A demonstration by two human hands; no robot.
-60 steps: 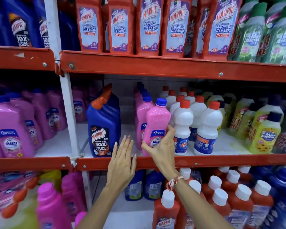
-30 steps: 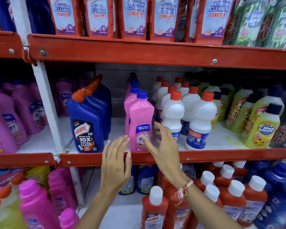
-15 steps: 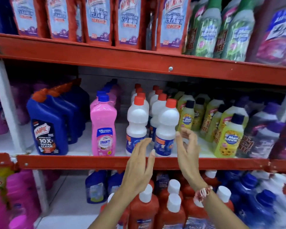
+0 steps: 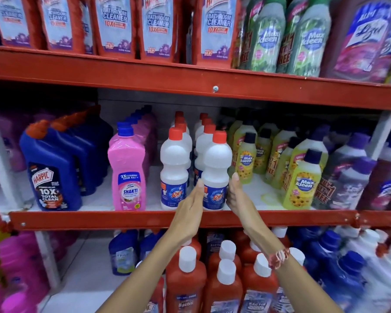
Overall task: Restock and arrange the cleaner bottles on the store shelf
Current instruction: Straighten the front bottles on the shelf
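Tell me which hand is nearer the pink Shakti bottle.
Left. The left hand is nearer the pink Shakti bottle, at the left side of the front white Rin bottle; the right hand is at its far side.

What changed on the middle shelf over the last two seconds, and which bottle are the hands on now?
Both hands moved rightward: the right hand let go of the pink Shakti bottle, and with the left hand it now brackets the front right white Rin bottle on either side. A full grip isn't clear. The pink bottle stands upright at the shelf edge; the blue Harpic bottle is unchanged.
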